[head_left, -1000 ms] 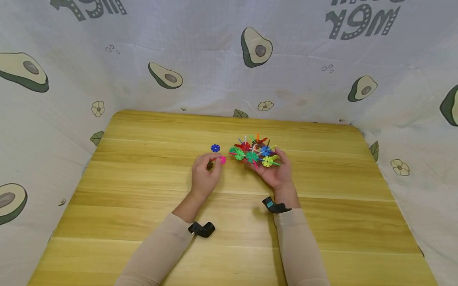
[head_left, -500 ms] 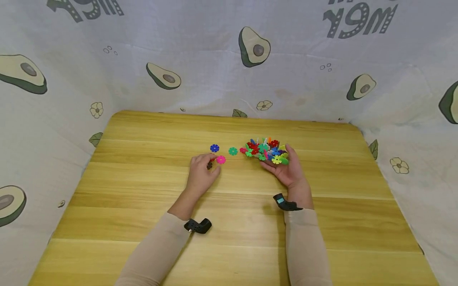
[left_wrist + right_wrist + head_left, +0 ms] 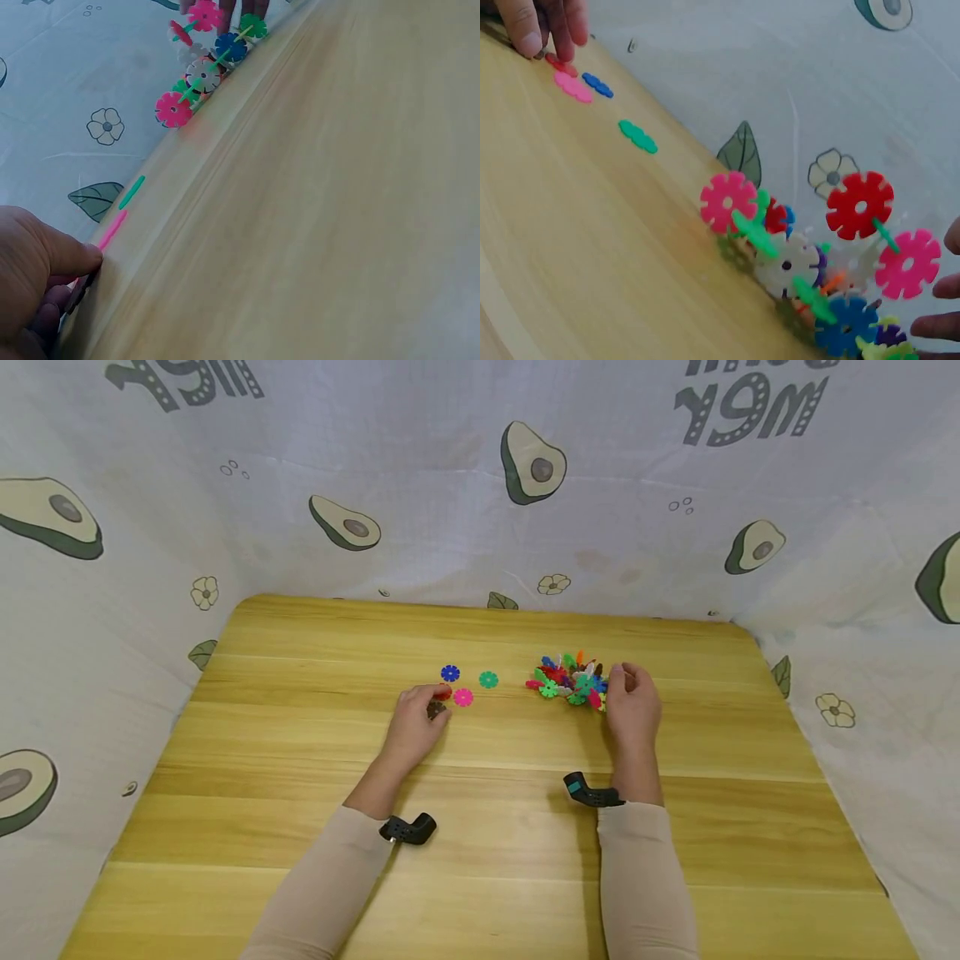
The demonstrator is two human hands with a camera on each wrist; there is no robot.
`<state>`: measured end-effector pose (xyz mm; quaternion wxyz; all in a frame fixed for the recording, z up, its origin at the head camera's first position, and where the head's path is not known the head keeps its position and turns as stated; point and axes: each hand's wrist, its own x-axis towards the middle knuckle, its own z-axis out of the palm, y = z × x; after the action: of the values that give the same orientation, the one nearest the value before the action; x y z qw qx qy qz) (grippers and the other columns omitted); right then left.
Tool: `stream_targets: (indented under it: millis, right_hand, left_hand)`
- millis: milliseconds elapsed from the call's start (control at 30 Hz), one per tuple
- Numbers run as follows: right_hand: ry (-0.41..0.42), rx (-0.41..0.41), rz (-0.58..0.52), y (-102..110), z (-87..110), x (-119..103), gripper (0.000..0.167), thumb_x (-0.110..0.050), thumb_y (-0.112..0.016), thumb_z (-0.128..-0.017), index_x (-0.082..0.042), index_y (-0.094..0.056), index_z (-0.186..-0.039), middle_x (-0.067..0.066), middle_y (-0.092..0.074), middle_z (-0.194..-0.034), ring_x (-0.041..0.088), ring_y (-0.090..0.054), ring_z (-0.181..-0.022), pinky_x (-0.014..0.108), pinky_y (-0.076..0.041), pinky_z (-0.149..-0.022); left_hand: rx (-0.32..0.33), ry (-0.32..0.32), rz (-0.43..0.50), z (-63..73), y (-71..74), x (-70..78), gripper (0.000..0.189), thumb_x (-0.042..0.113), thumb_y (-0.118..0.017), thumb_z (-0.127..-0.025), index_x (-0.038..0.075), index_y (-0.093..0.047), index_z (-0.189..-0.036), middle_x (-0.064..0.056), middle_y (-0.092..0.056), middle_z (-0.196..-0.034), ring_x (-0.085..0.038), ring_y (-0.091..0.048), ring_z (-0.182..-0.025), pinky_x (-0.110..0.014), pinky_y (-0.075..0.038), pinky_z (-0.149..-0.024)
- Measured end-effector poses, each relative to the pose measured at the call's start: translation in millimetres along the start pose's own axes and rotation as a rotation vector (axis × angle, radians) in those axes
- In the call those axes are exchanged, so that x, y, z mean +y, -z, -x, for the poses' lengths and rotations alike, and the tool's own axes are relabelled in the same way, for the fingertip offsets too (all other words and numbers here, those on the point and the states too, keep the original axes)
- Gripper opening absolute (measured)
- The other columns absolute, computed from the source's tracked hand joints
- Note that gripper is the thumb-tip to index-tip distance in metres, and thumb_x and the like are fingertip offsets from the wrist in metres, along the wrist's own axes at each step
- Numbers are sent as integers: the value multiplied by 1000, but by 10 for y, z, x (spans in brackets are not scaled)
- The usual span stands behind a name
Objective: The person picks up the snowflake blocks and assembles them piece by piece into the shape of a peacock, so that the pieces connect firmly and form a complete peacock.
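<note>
In the head view my left hand (image 3: pixel 414 727) is over the table's middle, its thumb and fingers spread about a brown snowflake disc (image 3: pixel 436 711) and a red disc (image 3: pixel 444 692). A pink disc (image 3: pixel 462 697) lies flat just beyond the fingertips, with blue (image 3: pixel 450 673) and green (image 3: pixel 488 680) discs near it. To the right, a many-coloured cluster of interlocked snowflake discs (image 3: pixel 568 680) rests on the table. My right hand (image 3: pixel 634 703) stands beside its right side, fingers loosely bent; whether they touch the cluster is hard to tell.
A wood-grain table (image 3: pixel 495 868) spreads beneath both arms. Behind and beside it hangs a white cloth (image 3: pixel 442 468) printed with avocados. Each wrist wears a black camera mount, the left one (image 3: pixel 408 829) and the right one (image 3: pixel 592 791).
My right hand has carried the cluster rightward, set it down and moved off its underside to its right side. The left hand has let go of the pink disc and drawn back slightly left.
</note>
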<state>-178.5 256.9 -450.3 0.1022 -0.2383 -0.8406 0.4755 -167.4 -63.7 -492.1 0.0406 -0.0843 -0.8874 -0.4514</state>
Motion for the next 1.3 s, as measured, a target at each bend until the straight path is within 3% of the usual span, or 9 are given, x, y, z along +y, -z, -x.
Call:
stream_targets:
  millis: [167, 200, 367, 467, 533, 700, 833, 1133, 1300]
  right_hand:
    - [70, 42, -38, -38, 97, -161, 49, -44, -45, -107, -14, -57, -144, 8, -54, -153, 29, -44, -146, 48, -39, -121]
    - [108, 57, -46, -63, 128, -198, 46, -41, -48, -107, -14, -60, -141, 8, -56, -151, 29, -54, -137, 45, -47, -114]
    - [419, 106, -129, -297, 340, -393, 26, -19, -59, -103, -6, -72, -122, 14, -70, -129, 31, -65, -110, 42, -55, -93]
    - [614, 32, -153, -526, 476, -467, 19, -6, -63, -98, 1, -74, -112, 19, -73, -111, 32, -67, -99, 41, -57, -86]
    - [655, -78, -108, -698, 570, -477, 18, -6, -65, -97, 2, -74, -111, 19, -74, -106, 30, -68, -90, 38, -58, -77]
    - [614, -352, 248, -1114, 750, -379, 32, -24, -69, -98, -7, -70, -126, 12, -69, -116, 25, -64, -96, 38, -57, -81]
    - [627, -368, 449, -1305, 829, -325, 42, -33, -67, -99, -9, -65, -135, 15, -64, -117, 30, -61, -106, 44, -55, -91]
    - [532, -325, 424, -1398, 866, -344, 35, -32, -70, -98, -10, -69, -125, 13, -64, -119, 32, -58, -114, 46, -51, -99]
    - [486, -356, 299, -1407, 847, -348, 33, -26, -74, -95, -9, -68, -124, 9, -71, -120, 30, -59, -116, 45, -51, -100]
  left_hand:
    - [13, 8, 33, 6, 3, -1, 34, 4, -73, -93, 2, -67, -127, -15, -69, -126, -34, -57, -120, -44, -53, -102]
    - [17, 10, 40, 9, 2, -3, 35, 3, -73, -93, 2, -67, -127, -15, -69, -125, -33, -59, -119, -43, -54, -100]
    - [26, 38, 71, 14, -4, -8, 37, 2, -74, -92, 3, -66, -128, -16, -68, -123, -31, -66, -112, -43, -57, -98]
    - [27, 51, 76, 13, -9, -11, 39, 3, -74, -92, 4, -66, -129, -16, -66, -125, -32, -66, -112, -44, -57, -100]
    - [31, 46, 58, 11, -11, -11, 40, 4, -75, -91, 5, -65, -130, -15, -66, -125, -32, -64, -114, -43, -56, -100]
    - [86, 43, -159, 10, -25, -19, 41, 21, -80, -90, 5, -69, -126, -14, -65, -116, -32, -53, -109, -41, -46, -96]
    - [99, 83, -279, 17, -41, -23, 42, 35, -80, -89, 3, -73, -116, -14, -67, -109, -30, -49, -103, -42, -37, -89]
    - [165, 112, 26, -4, -55, -40, 18, 25, -76, -94, 10, -75, -104, -5, -78, -95, -26, -66, -94, -47, -44, -98]
    - [242, 158, 171, -11, -15, -24, 16, 24, -74, -95, 8, -75, -98, -7, -77, -86, -21, -71, -76, -31, -55, -65]
